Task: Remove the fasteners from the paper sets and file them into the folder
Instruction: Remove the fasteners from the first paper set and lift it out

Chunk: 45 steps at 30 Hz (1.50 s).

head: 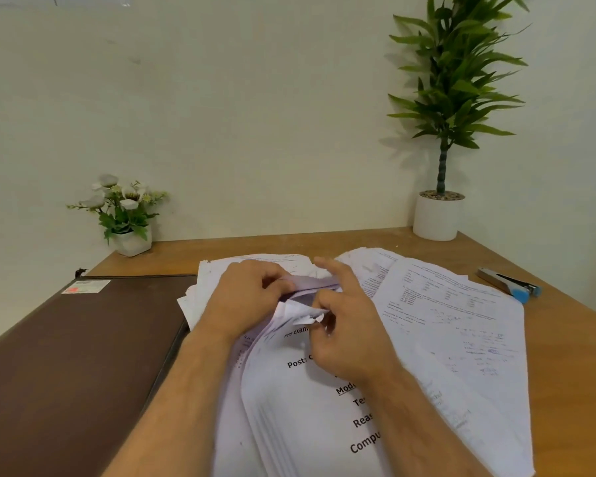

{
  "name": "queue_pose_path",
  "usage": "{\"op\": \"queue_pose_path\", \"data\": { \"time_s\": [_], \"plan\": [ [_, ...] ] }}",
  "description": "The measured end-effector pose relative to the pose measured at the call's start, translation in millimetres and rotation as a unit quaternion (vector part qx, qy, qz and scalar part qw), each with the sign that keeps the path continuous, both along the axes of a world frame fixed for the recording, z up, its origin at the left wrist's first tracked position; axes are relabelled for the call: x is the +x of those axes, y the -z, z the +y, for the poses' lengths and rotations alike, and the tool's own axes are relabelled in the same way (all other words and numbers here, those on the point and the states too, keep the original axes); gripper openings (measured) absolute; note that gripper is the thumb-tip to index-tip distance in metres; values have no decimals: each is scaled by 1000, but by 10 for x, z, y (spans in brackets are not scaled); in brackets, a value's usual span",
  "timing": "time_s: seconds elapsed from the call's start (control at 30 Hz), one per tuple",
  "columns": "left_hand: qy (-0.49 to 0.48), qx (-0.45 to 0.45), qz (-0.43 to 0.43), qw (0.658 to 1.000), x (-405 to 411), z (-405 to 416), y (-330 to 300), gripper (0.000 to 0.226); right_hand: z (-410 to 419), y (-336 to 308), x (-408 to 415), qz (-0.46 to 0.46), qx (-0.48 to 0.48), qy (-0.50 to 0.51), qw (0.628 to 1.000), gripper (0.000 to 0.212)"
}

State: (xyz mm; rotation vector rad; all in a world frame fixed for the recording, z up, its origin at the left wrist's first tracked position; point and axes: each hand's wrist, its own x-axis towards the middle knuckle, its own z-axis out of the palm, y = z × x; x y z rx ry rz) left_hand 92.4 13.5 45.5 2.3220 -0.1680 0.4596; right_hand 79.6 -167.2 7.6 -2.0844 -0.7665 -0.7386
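From the head camera, a thick set of white printed papers (324,407) lay on the brown wooden table (565,339), just right of the closed dark brown folder (83,356). The left hand (245,297) pinched the top corner pages, and the right hand (344,325) pinched the torn corner. The fastener was probably coming off; next it needed a careful pull.

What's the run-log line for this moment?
phase: unfastening | left hand: gripping paper set top corner | right hand: pinching torn corner | brown folder: closed, left | stapler: idle, right
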Motion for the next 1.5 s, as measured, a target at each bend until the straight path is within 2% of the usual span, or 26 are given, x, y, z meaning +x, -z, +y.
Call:
{"op": "queue_pose_path", "data": {
  "time_s": [0.13, 0.23, 0.33, 0.4, 0.47, 0.53, 0.57, 0.67, 0.7, 0.83, 0.97, 1.07, 1.17, 1.27, 1.33, 1.37, 1.43, 1.47, 1.5],
  "plan": [
    [-22, -161, 10, 987, 19, 19, -3, 14, 8, -16, 14, 4, 0, 0, 1000, 20],
    [-10, -185, 28, 982, 57, 56, 64, 21, 11, -2, 44, 29, -17, 12, 999, 9],
    [-76, -119, -2, 990, 110, 102, 114, 8, 21, 23, 76, 50, -22, 17, 998, 11],
    [-110, -99, -21, 989, 93, 120, 109, 22, 32, 31, 91, 58, -38, 7, 998, 22],
    [-85, -117, -26, 989, 72, 123, 98, 47, 45, 30, 98, 61, -50, 0, 997, 23],
    [-28, -103, -20, 994, 53, 80, 92, 50, 45, 15, 83, 51, -44, -3, 998, 21],
    [-5, -84, -9, 996, 38, 48, 96, 46, 41, 4, 69, 45, -43, -5, 998, 21],
    [4, 40, 19, 999, 67, 30, 147, 69, 35, -27, 40, 33, -56, -9, 998, 20],
    [0, 50, 14, 999, 85, 27, 161, 67, 42, -26, 43, 29, -53, -11, 998, 19],
    [-88, -56, -41, 994, 142, 30, 151, 11, 55, 28, 79, 75, -53, 0, 996, 6],
    [-135, -185, -60, 972, 179, 94, 158, 17, 53, 42, 98, 139, -47, 32, 989, 28],
    [-153, -257, -47, 953, 170, 166, 184, 9, 66, 32, 91, 163, -56, 33, 985, 23],
    [-140, -320, -35, 936, 171, 199, 193, 19, 71, 24, 68, 168, -52, 28, 984, 25],
    [-114, -367, -9, 923, 165, 132, 144, 39, 68, 14, 56, 165, -47, 26, 985, 30],
    [-117, -337, -21, 934, 148, 90, 140, 18, 58, 0, 49, 173, -45, 22, 984, 28],
    [-131, -301, -40, 944, 134, 88, 137, 20, 53, -9, 45, 181, -44, 20, 982, 25],
    [-139, -193, -85, 968, 101, 88, 150, 56, 50, -5, 51, 188, -44, 13, 981, 23],
    [-127, -151, -99, 975, 93, 85, 146, 60, 49, -7, 52, 186, -44, 12, 982, 23],
    [-103, -127, -92, 982, 91, 64, 133, 55, 49, -18, 46, 185, -47, 13, 982, 21]
  ]
}}
